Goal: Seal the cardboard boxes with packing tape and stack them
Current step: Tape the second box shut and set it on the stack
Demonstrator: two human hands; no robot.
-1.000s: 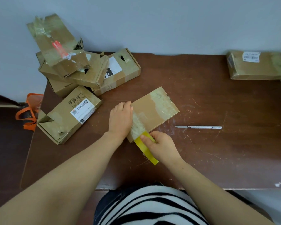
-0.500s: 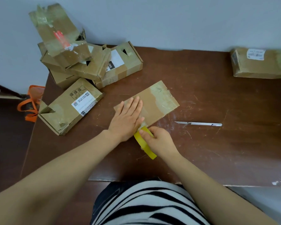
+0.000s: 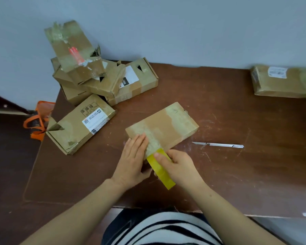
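A flat cardboard box (image 3: 168, 126) lies at an angle in the middle of the brown table (image 3: 237, 174), its top partly covered in clear tape. My left hand (image 3: 132, 161) presses flat with straight fingers on the box's near left corner. My right hand (image 3: 177, 165) grips a yellow roll of packing tape (image 3: 162, 171) at the box's near edge, thumb on top of the roll. A strip of tape runs from the roll onto the box.
A loose pile of several cardboard boxes (image 3: 95, 80) fills the far left corner, with one labelled box (image 3: 81, 123) nearer. A taped box (image 3: 283, 81) sits far right. A metal utility knife (image 3: 219, 144) lies right of the centre box. An orange bag (image 3: 39, 119) sits on the floor left.
My left hand slid back along the box top toward its near left corner. The tape roll and right hand stayed at the box's near edge. The view shifted.
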